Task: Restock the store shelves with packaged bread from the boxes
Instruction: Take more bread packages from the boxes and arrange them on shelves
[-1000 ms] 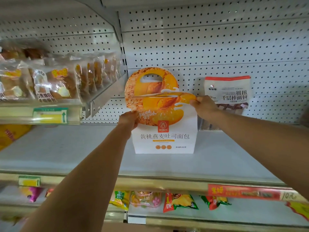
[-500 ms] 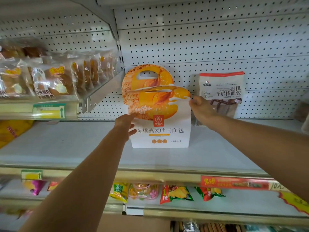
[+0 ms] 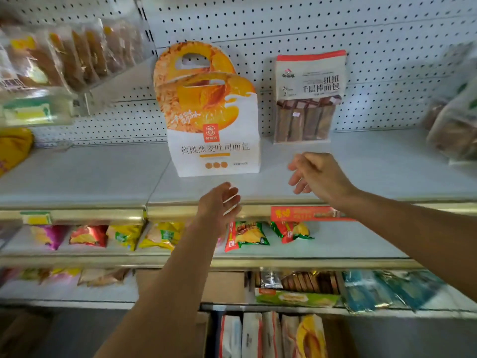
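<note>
I have both hands empty in front of the shelf (image 3: 85, 174): my left hand (image 3: 219, 205) hangs near the shelf's front edge with its fingers straight and loose, and my right hand (image 3: 316, 174) hovers just inside that edge, fingers spread and lightly bent, gripping nothing. The bread carton (image 3: 214, 120) stands upright on the shelf, roughly midway between front edge and pegboard back wall (image 3: 284, 27), clear of both hands. Behind it a second cut-out handle top of the same print shows, so I judge 2 cartons stand in file, though I cannot see the rear one's body. I read the carton as thin paperboard: light, stiff enough to stand, but easily dented at its flat faces and slick-printed, so squeezing the middle seems unwise. The die-cut handle slot at the top, or the 2 side edges low down, look like the safest places to take hold. The clear-front bread bag (image 3: 308, 96) stands at the back edge, apparently against the pegboard, just right of the carton; it looks soft and crushable, best held by its sealed top band. At the bottom of my view, a box (image 3: 271, 334) holds more upright packs, which I judge to be the next stock. Snack bags (image 3: 245, 236) lie on the lower shelf.
</note>
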Demonstrator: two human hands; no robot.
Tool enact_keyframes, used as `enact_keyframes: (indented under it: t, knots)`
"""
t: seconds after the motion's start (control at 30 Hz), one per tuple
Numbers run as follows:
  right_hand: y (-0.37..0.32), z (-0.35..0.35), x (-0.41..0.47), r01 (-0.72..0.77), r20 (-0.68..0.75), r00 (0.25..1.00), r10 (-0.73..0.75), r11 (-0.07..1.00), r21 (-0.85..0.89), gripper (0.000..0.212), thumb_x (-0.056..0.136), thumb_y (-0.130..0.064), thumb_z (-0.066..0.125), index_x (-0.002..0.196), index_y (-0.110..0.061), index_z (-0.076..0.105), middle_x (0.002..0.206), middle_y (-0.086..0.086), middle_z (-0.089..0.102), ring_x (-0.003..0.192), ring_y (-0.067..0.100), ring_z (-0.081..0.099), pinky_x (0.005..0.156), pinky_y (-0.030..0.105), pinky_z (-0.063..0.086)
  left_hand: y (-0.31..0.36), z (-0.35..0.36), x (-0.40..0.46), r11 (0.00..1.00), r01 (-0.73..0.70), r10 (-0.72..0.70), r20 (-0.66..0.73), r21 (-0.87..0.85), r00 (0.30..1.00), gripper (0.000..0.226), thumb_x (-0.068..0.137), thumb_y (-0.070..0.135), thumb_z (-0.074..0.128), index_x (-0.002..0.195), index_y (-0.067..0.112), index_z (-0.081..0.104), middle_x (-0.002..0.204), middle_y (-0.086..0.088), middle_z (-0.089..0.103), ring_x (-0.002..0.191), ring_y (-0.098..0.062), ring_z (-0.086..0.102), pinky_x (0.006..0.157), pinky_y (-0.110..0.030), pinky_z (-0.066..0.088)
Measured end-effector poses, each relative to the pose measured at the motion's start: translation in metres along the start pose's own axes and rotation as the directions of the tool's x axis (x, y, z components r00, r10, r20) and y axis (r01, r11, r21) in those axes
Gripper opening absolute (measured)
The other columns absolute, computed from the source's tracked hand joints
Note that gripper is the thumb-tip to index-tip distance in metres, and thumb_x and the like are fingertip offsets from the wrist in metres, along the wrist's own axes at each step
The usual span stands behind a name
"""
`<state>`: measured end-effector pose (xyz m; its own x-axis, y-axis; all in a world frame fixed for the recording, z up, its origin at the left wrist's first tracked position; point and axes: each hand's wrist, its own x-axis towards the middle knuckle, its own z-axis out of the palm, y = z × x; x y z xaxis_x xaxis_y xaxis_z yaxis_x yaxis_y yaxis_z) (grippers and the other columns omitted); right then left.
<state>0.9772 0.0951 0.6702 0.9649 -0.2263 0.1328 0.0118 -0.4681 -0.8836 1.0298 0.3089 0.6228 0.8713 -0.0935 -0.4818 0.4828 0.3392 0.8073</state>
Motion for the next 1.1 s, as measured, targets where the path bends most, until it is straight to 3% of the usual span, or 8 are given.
enact_keyframes:
  t: [0.17,0.3,0.43,0.7,0.8,0.87,0.97,1.1]
  knots:
    - [0.058,-0.017,-0.047,-0.11,0.092,0.99,0.109,0.994,0.008,0.032,0.103,-0.022,0.045,0.09,0.001,0.064,0.072,0.018,0.067,0.051,0.022,0.061,0.047,0.021,0.046,-0.08,0.012,-0.025,0.994,0.091,-0.089,-0.029,0.061,0.996,0.014,0.103,0.02,0.048,0.101,0.014,0.061,0.104,-0.006,0.064,0.084,-0.017,0.062,0.076,-0.033,0.052]
    - [0.12,-0.033,-0.088,-0.2,0.248,0.947,0.205,0.979,-0.045,0.029,0.102,-0.019,0.044,0.091,-0.002,0.064,0.076,0.015,0.067,0.05,0.012,0.061,0.046,0.015,0.046,-0.16,0.022,-0.042,0.981,0.178,-0.171,-0.086,0.079,0.982,0.014,0.102,0.02,0.051,0.094,0.015,0.062,0.099,-0.006,0.067,0.088,-0.02,0.064,0.081,-0.035,0.053]
    - [0.198,-0.044,-0.124,-0.318,0.393,0.859,0.327,0.944,-0.09,0.026,0.1,-0.015,0.05,0.093,0.003,0.066,0.08,0.021,0.069,0.06,0.025,0.064,0.046,0.017,0.048,-0.253,0.029,-0.051,0.949,0.312,-0.302,-0.137,0.052,0.943,0.017,0.101,0.019,0.052,0.091,0.011,0.063,0.094,-0.006,0.066,0.084,-0.019,0.062,0.079,-0.034,0.051]
    - [0.363,-0.022,-0.192,-0.639,0.471,0.61,0.637,0.747,-0.182,0.02,0.099,-0.019,0.054,0.098,-0.002,0.064,0.093,0.03,0.068,0.062,0.021,0.06,0.048,0.021,0.042,-0.43,-0.003,-0.049,0.829,0.556,-0.51,-0.326,0.059,0.796,0.019,0.098,0.022,0.06,0.107,0.007,0.067,0.095,-0.007,0.073,0.085,-0.021,0.066,0.072,-0.034,0.054]
    - [0.419,0.006,-0.216,-0.702,0.466,0.51,0.723,0.663,-0.26,0.026,0.101,-0.018,0.049,0.108,0.004,0.06,0.105,0.038,0.061,0.065,0.02,0.051,0.051,0.021,0.037,-0.483,-0.025,-0.037,0.791,0.611,-0.552,-0.387,0.039,0.739,0.017,0.096,0.021,0.063,0.098,0.004,0.065,0.081,-0.007,0.067,0.06,-0.015,0.054,0.061,-0.029,0.049]
    - [0.453,0.025,-0.228,-0.72,0.464,0.464,0.755,0.626,-0.3,0.024,0.102,-0.019,0.048,0.109,-0.001,0.061,0.089,0.029,0.062,0.063,0.017,0.05,0.051,0.02,0.038,-0.517,-0.04,-0.023,0.77,0.637,-0.577,-0.391,0.033,0.717,0.013,0.097,0.018,0.061,0.09,0.006,0.062,0.067,-0.005,0.056,0.052,-0.013,0.044,0.053,-0.026,0.041]
    - [0.503,0.056,-0.233,-0.664,0.445,0.499,0.744,0.658,-0.355,0.018,0.102,-0.023,0.048,0.095,-0.012,0.061,0.085,0.011,0.064,0.066,0.016,0.058,0.055,0.022,0.045,-0.565,-0.06,0.001,0.736,0.674,-0.593,-0.417,0.065,0.688,0.011,0.099,0.012,0.055,0.089,0.008,0.059,0.066,-0.003,0.051,0.054,-0.012,0.043,0.052,-0.024,0.039]
    - [0.566,0.102,-0.222,-0.386,0.463,0.63,0.624,0.769,-0.511,0.017,0.102,-0.023,0.047,0.102,-0.016,0.063,0.097,0.005,0.066,0.077,0.009,0.061,0.067,0.021,0.051,-0.617,-0.078,0.034,0.724,0.679,-0.585,-0.417,0.117,0.695,0.014,0.097,0.011,0.052,0.109,0.009,0.058,0.09,0.0,0.055,0.076,-0.014,0.053,0.068,-0.03,0.047]
